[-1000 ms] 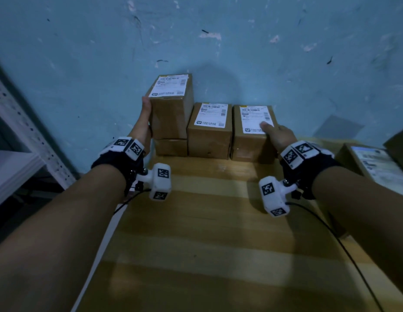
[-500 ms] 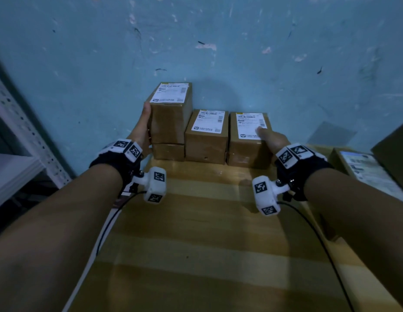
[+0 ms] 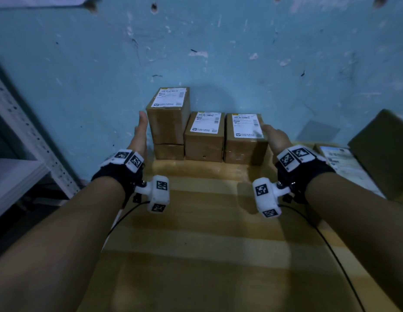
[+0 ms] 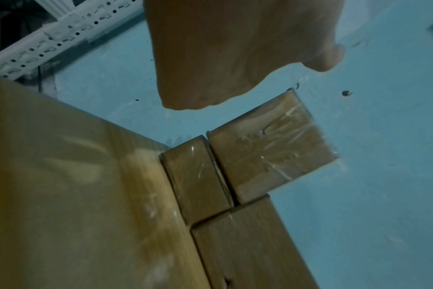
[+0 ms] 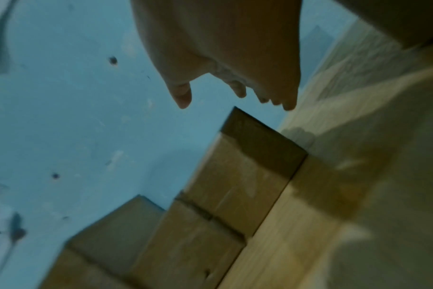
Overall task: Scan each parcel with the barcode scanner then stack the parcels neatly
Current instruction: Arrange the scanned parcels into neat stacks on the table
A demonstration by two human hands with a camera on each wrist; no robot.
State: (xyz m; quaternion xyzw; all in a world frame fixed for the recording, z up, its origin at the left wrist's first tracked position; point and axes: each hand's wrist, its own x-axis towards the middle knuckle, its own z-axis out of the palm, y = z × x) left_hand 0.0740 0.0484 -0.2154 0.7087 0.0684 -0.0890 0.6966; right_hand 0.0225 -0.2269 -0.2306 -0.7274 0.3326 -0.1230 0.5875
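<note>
Brown parcels with white labels stand in a row against the blue wall. The top left parcel (image 3: 169, 115) rests on a lower one (image 3: 169, 152), with the middle parcel (image 3: 205, 136) and right parcel (image 3: 245, 136) beside them. My left hand (image 3: 140, 131) is flat and open just left of the stacked pair. In the left wrist view this hand (image 4: 223, 54) is clear of the top parcel (image 4: 272, 156). My right hand (image 3: 272, 136) is open at the right parcel's right edge. The right wrist view shows its fingertips (image 5: 235, 91) just off that parcel (image 5: 242, 176). No scanner is in view.
The parcels stand on a wooden table (image 3: 196, 244). Another labelled parcel (image 3: 340, 161) and a dark box (image 3: 385, 149) lie at the right edge. A white metal shelf rack (image 3: 20, 154) stands to the left, beyond the table's left edge.
Both hands were against the outer parcels. They have now drawn back slightly and hold nothing. The parcels have not moved, and my view has pulled back and tilted up.
</note>
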